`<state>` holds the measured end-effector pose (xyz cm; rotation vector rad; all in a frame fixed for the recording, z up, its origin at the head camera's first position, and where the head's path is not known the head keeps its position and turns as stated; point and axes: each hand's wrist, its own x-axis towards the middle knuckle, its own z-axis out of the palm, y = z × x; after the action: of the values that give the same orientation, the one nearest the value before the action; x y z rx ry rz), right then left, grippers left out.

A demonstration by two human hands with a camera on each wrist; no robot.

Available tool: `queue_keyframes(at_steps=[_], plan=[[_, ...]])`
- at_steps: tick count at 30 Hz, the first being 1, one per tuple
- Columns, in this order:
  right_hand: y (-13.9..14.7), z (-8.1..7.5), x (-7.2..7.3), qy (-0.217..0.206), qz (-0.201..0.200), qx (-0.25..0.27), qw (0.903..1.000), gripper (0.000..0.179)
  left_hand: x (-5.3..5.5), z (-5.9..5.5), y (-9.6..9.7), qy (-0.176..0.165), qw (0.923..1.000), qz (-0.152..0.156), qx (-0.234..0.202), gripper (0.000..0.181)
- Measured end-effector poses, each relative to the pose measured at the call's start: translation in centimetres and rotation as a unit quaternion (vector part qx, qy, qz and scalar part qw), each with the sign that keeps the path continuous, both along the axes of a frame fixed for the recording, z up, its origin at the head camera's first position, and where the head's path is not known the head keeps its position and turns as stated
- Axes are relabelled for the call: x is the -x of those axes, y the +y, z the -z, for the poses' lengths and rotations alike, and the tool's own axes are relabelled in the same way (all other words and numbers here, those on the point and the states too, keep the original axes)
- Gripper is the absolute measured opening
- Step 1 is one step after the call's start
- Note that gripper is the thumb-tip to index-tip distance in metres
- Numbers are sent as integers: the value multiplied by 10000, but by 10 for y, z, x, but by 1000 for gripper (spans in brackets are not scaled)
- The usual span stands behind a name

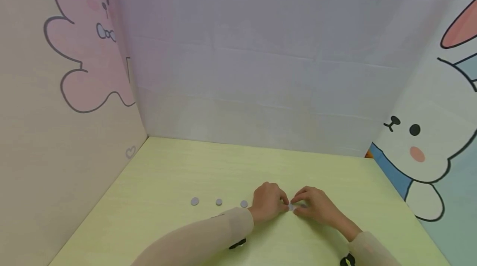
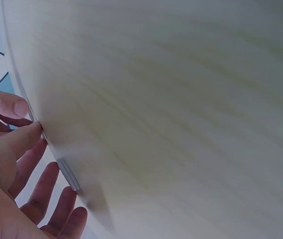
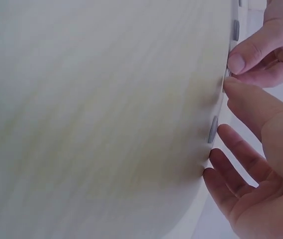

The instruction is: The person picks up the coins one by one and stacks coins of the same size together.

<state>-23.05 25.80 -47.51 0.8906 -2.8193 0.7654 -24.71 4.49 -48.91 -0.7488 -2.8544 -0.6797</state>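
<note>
Both hands meet at a small silver-grey coin (image 1: 291,207) on the pale yellow table. Thumb and forefinger of my left hand (image 1: 269,202) pinch its left side. From the right, my right hand (image 1: 316,206) holds the coin's edge between thumb and forefinger. Another coin (image 1: 303,205) lies under the right hand's curve, partly covered; the right wrist view has a coin (image 3: 213,130) beside that hand's lower fingers. Close to the left hand's fingers lies a grey coin (image 2: 67,175), seen edge-on. A further coin (image 1: 244,203) sits just left of the left hand.
Farther left, in the same row, are a small coin (image 1: 219,202) and a larger coin (image 1: 195,201). The yellow table (image 1: 167,166) is bounded by a pale back curtain (image 1: 242,71), a bear-printed left wall (image 1: 89,71) and a rabbit-printed right wall (image 1: 428,133).
</note>
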Motion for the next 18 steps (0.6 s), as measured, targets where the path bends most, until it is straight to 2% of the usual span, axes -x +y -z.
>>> queue_keyframes(at_steps=[8, 12, 18], plan=[[25, 0, -4, -216, 242, 186, 9993, 24, -3, -2, 0, -94, 9999, -65, -11, 10], [37, 3, -4, -258, 381, 118, 9989, 25, -3, -2, 0, -134, 9999, -95, -39, 10], [46, 8, -3, -152, 363, 108, 9992, 26, -4, -2, 0, -146, 9997, -150, -120, 10]])
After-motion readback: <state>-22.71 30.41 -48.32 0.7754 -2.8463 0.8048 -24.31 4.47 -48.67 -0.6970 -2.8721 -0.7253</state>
